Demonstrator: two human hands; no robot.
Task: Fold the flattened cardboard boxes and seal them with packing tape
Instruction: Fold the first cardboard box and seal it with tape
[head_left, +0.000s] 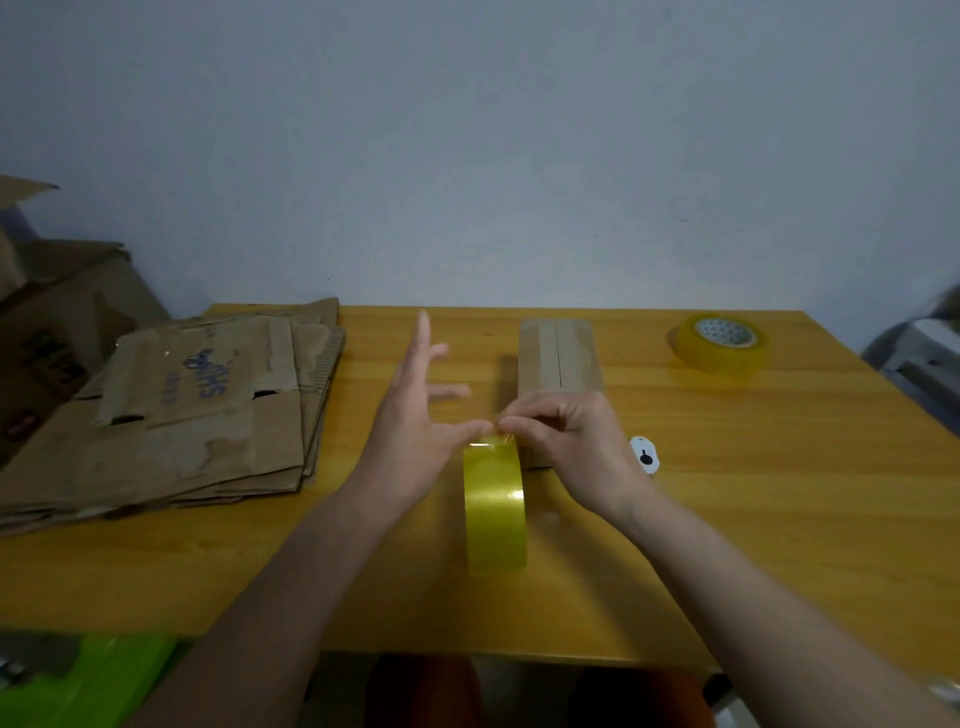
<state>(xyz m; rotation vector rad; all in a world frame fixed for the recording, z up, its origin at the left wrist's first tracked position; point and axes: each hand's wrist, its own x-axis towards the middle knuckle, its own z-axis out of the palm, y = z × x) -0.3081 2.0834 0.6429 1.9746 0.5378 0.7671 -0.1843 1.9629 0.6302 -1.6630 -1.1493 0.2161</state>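
Note:
A yellow tape roll (494, 506) stands on edge in the middle of the wooden table (779, 493), seen edge-on. My right hand (566, 441) pinches the tape's loose end at the top of the roll. My left hand (415, 415) is beside the roll with fingers straight and spread, its thumb tip touching the top of the roll. Just behind my right hand lies a small folded cardboard box (561, 358) with a seam along its top. A pile of flattened cardboard boxes (182, 415) lies at the table's left.
A second yellow tape roll (721, 343) lies flat at the back right. A small white tag (644, 456) lies right of my right hand. More cardboard boxes (52, 322) stand off the table's left. A green object (98, 680) sits below the front left edge.

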